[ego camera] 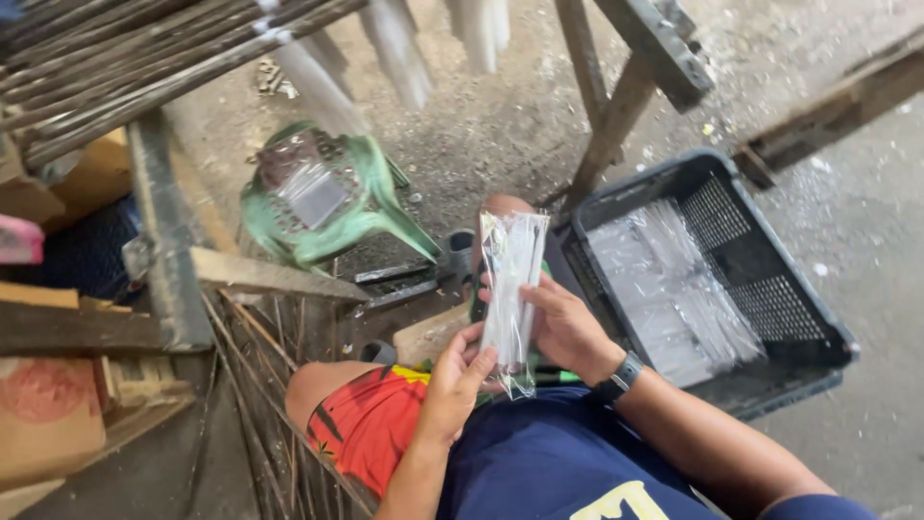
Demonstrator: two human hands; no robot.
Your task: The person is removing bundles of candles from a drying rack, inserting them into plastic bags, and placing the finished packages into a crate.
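— While the person sits with knees apart over the concrete floor, what do the hands have?

— Both are on one clear plastic packet of long white sticks, held upright over the lap. The left hand pinches the packet's lower left edge, thumb on the front, fingers curled behind. The right hand grasps its right side, fingers wrapped across the middle. Both are clenched on it, neither released.

— Anything on the arms?

— A dark wristband on the right wrist. The person wears a blue shirt and red patterned shorts.

— Where is the packet relative to the rest?

— Just left of a black plastic crate on the floor, near its left wall but apart from it. Inside the crate lie more clear packets, spread flat along the bottom toward its left side.

— And on the other side?

— A green plastic stool stands on the floor, up and left of the packet, well apart, with a small clear bag lying on its seat. Past it, at the left edge, are wooden beams and a cardboard box in the lower left corner.

— Overhead?

— A rack of dark rods runs across the top left corner, and pale white candles hang from it, blurred. A wooden frame leg slants down behind the crate's top left corner.
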